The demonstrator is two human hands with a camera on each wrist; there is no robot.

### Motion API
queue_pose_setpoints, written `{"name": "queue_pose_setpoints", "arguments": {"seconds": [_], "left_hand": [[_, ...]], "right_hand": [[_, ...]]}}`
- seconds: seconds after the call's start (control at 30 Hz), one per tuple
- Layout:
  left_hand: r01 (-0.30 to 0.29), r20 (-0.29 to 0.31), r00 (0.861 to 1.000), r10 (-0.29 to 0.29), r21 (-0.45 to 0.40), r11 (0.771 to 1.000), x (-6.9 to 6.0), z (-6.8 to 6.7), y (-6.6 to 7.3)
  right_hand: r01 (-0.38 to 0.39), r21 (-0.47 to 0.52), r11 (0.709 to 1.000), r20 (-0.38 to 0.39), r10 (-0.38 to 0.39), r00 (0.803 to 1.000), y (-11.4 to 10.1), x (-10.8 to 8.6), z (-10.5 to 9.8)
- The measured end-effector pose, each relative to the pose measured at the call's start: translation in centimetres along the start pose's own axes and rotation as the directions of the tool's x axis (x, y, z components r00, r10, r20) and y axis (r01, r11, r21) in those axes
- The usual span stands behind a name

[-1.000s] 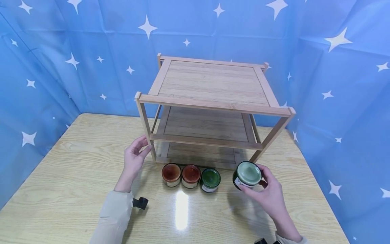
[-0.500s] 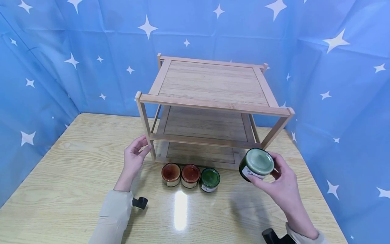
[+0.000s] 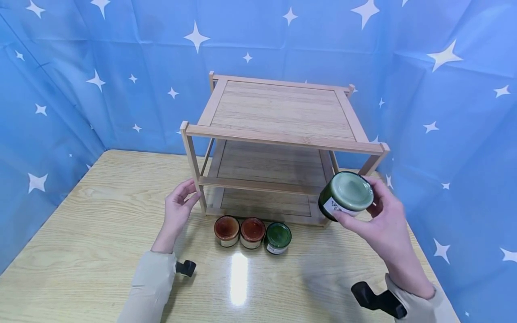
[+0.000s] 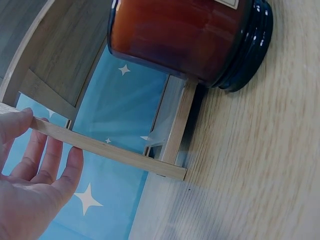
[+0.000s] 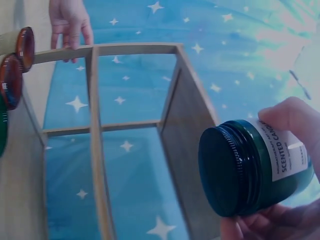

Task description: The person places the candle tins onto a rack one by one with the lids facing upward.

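Observation:
My right hand (image 3: 387, 224) grips a green scented candle jar (image 3: 349, 192) between thumb and fingers, in front of the right side of a wooden shelf rack (image 3: 282, 110). The jar is held above the table, glass base up; its dark screw lid (image 5: 220, 170) shows in the right wrist view. My left hand (image 3: 179, 204) holds the rack's front left leg (image 4: 107, 150), thumb on one side and fingers on the other. Before the rack's bottom shelf stand two amber candle jars (image 3: 227, 229) and another green candle jar (image 3: 278, 236), bases up.
The rack stands on a pale wood table (image 3: 101, 233) and has a top, a middle shelf (image 3: 272, 165) and a bottom shelf (image 3: 262, 202). A blue curtain (image 3: 141, 54) with white stars hangs behind and at both sides.
My right hand has lifted the green candle jar up and to the right, from beside the jar row to about middle-shelf height. The left hand stays on the leg.

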State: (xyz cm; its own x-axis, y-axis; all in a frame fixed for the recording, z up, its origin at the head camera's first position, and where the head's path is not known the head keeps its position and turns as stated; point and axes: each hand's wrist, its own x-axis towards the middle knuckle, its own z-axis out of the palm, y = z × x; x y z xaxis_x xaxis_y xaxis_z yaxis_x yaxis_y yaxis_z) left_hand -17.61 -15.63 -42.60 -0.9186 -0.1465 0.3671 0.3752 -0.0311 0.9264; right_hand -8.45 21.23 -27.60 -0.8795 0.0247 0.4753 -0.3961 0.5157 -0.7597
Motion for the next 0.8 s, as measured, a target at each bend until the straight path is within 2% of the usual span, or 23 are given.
{"name": "queue_pose_setpoints", "arguments": {"seconds": [0.27,0.47,0.8], "left_hand": [[0.019,-0.002,1.000,-0.019,0.014,1.000,-0.1,-0.1,0.0],[0.017,-0.005,1.000,-0.017,0.019,1.000,-0.1,-0.1,0.0],[0.025,-0.004,1.000,-0.025,0.016,1.000,0.0,-0.1,-0.1]], "right_hand": [[0.030,0.021,0.999,0.011,-0.030,0.999,-2.2,1.7,-0.3],[0.083,0.116,0.990,0.037,-0.088,0.995,-4.1,3.1,-0.3],[0.046,0.225,0.973,0.070,-0.063,0.996,-6.5,5.1,0.2]]}}
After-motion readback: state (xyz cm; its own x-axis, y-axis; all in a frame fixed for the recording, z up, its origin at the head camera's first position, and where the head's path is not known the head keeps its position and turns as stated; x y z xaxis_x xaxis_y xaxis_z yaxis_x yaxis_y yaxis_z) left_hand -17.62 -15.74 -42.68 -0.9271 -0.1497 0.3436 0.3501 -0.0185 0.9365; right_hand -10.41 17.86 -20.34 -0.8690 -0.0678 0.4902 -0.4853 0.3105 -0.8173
